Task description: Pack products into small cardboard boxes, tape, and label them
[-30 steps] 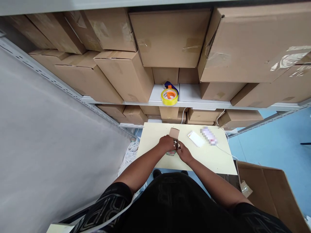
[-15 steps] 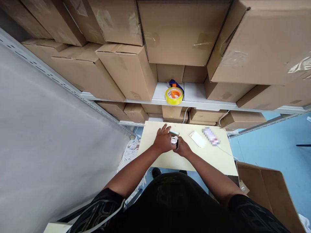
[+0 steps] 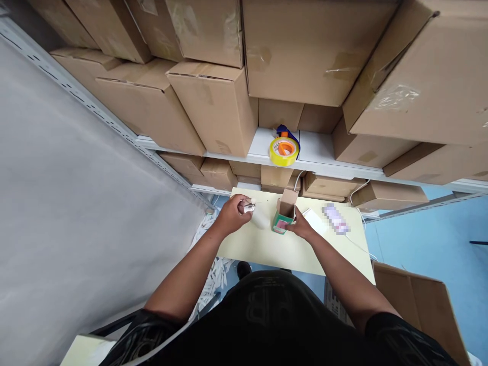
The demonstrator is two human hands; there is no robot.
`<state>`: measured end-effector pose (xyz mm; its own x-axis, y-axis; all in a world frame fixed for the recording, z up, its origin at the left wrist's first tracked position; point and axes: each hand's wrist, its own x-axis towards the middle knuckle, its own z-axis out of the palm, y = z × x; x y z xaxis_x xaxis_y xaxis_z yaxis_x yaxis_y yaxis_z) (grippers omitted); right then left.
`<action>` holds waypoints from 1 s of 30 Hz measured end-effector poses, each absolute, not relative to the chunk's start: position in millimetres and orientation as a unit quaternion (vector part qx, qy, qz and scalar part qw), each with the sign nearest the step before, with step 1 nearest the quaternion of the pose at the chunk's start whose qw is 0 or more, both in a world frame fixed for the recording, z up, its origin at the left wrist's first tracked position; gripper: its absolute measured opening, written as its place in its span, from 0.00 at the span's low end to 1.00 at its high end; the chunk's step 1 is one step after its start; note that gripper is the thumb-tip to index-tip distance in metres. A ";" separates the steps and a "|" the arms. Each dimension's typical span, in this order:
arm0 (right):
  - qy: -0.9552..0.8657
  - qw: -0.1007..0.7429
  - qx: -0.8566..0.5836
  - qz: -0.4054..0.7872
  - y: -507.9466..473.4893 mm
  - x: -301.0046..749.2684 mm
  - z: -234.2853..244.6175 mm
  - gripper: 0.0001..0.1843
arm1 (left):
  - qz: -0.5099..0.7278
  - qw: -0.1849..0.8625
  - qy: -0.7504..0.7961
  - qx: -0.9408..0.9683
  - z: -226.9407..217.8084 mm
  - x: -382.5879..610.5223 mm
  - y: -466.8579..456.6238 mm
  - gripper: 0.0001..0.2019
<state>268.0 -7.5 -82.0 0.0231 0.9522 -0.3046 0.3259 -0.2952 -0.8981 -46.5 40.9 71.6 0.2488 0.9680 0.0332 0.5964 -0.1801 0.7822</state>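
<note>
My left hand is closed around the silvery-white top of a pale bottle-like cylinder, whose body is blurred and points to the right over the table. In my right hand is a small green carton with a pink patch on its front. The carton stands upright with its top flap raised, showing brown cardboard inside. A gap separates the cylinder from the carton. Just right of my right hand lies a flat white card or small box, partly covered by the hand.
The pale yellow table stands under a shelf stacked with cardboard boxes. A yellow tape roll on a dispenser sits at the shelf edge. A large open carton is at right; white strips litter the floor at left.
My hands were together over a silvery object; now they are apart. The left has moved left with the pale cylinder, and the green carton shows open in my right hand. The view has shifted slightly.
</note>
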 end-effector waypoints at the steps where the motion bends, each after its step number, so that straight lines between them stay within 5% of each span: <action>1: -0.491 0.317 -0.645 0.493 -10.9 270.5 -83.7 0.56 | 0.261 0.337 0.546 0.721 64.9 -46.0 39.7 0.20; 9: -0.406 0.264 -0.749 0.452 -67.2 273.4 -112.0 0.51 | 0.193 0.406 0.507 0.735 10.7 -34.1 31.7 0.18; 13: -0.438 0.276 -0.642 0.566 -81.9 246.2 -103.3 0.40 | 0.188 0.444 0.486 0.729 4.9 -26.2 30.1 0.19; 18: -0.533 0.252 -0.516 0.621 -67.7 207.9 -76.5 0.42 | 0.189 0.496 0.450 0.718 6.3 -15.2 27.7 0.21; 23: -0.577 0.207 -0.593 0.521 -49.0 197.4 -62.3 0.38 | 0.201 0.532 0.413 0.711 5.1 -13.1 20.9 0.27; 30: -0.556 0.270 -0.615 0.490 -52.3 191.0 -54.4 0.38 | 0.276 0.573 0.398 0.661 0.7 -11.2 1.2 0.44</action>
<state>191.0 -52.3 -54.4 -0.0980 0.9481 -0.3025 0.4195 -0.2363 -0.8764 -11.2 1.2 0.7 0.5321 0.8417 -0.0915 0.2098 -0.0263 0.9774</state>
